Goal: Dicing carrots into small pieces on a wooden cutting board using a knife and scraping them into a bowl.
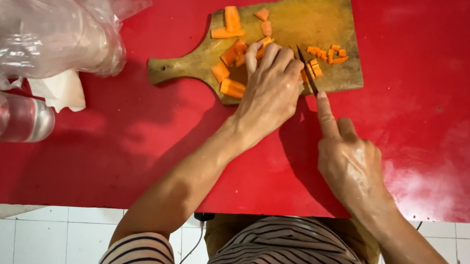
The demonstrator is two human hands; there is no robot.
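Left hand (269, 90): I pressed my fingers down on a carrot piece (230, 55), pinning it, not wrapped around it.
Right hand (347, 161): closed on the knife (306, 70), forefinger along the spine.
Carrot pieces: on the wooden cutting board (306, 19).
Board: on the red table (448, 92).

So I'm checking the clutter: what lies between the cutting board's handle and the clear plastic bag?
In the head view, only bare red table lies between the cutting board's handle and the clear plastic bag.
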